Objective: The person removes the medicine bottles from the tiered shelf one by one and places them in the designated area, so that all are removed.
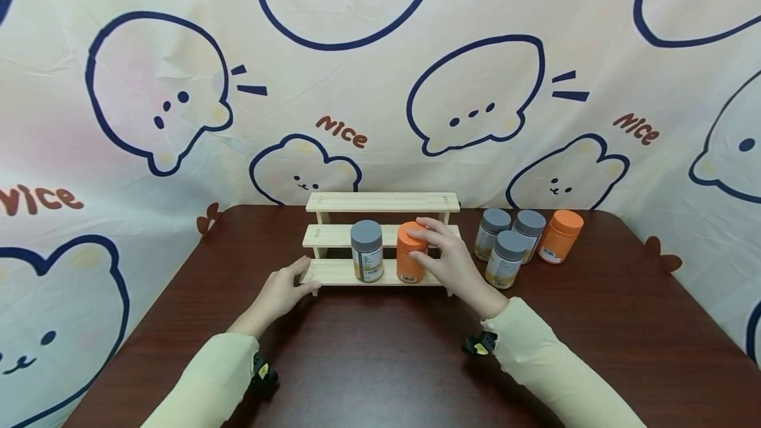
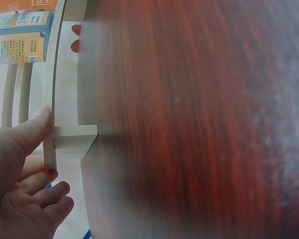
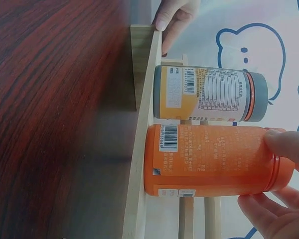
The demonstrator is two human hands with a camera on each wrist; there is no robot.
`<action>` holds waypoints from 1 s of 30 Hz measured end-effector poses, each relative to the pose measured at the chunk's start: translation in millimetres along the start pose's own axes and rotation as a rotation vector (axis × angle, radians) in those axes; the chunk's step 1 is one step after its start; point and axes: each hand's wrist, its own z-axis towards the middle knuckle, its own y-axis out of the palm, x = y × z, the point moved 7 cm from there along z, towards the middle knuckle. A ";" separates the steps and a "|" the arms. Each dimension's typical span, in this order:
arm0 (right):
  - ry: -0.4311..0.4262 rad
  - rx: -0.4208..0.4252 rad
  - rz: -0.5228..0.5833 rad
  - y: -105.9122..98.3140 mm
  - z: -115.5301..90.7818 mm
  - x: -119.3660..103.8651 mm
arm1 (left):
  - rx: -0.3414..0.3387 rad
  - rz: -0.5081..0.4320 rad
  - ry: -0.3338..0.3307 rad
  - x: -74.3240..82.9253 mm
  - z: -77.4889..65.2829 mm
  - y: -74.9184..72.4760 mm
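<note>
In the head view, one wooden rack [image 1: 383, 202] with three steps stands on a dark brown table [image 1: 380, 355]. Six jars are in sight: two on the rack and four on the table. The rack's two share its bottom step [image 1: 330, 272], one grey-lidded jar [image 1: 367, 256] and, just beside it on the right with a gap between, one orange jar [image 1: 409, 268]. The other four stand close together to the right of the rack: three jars with grey lids [image 1: 505, 263] and one more orange jar [image 1: 561, 238]. Two hands are at work. The left hand [image 1: 284, 296] holds the left end of the bottom step; the right hand [image 1: 448, 259] grips the upper part of the rack's orange jar. Two pale sleeves [image 1: 202, 385] reach in from below, and a patterned cloth [image 1: 380, 78] behind bears the word "Nice" three times.

In the left wrist view, the left thumb lies over the step's edge and the fingers curl beneath, pinching it. Two jars show in the upper left corner, both cut off by the frame.

In the right wrist view, the same two jars stand on the bottom step. The right thumb and fingers close round the orange one near its lid, and part of the left hand shows at the step's far end.
</note>
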 end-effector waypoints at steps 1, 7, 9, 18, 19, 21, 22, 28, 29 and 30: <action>0.003 0.001 0.001 -0.1 0.0 -0.1 | -0.001 0.001 0.000 -0.1 -0.1 0.2; -0.003 0.016 0.004 -2.1 -0.2 -0.5 | 0.002 -0.004 0.003 0.0 0.8 -0.1; -0.001 0.018 0.004 -2.9 -0.7 -0.1 | 0.002 -0.006 0.004 0.1 0.5 0.0; -0.002 0.035 -0.015 -10.7 -2.5 -4.0 | 0.002 -0.008 0.005 -0.3 0.3 -0.4; -0.006 0.036 -0.024 -11.6 -2.6 -4.5 | 0.000 -0.007 0.004 -0.6 0.2 -0.1; -0.010 0.040 -0.029 -14.0 -2.7 -5.4 | -0.004 -0.006 0.001 -0.9 -0.1 0.2; -0.010 0.041 -0.028 -15.2 -2.8 -5.5 | -0.005 -0.007 -0.001 -1.0 -0.1 0.2; -0.030 0.076 -0.028 -26.9 -2.8 -9.5 | -0.003 -0.011 0.000 -0.9 -0.2 0.0; -0.034 0.082 -0.031 -29.4 -2.8 -10.4 | -0.003 -0.011 0.001 -0.9 -0.1 0.0; -0.037 0.087 -0.028 -31.9 -2.7 -11.2 | -0.002 -0.012 0.001 -0.9 0.0 0.0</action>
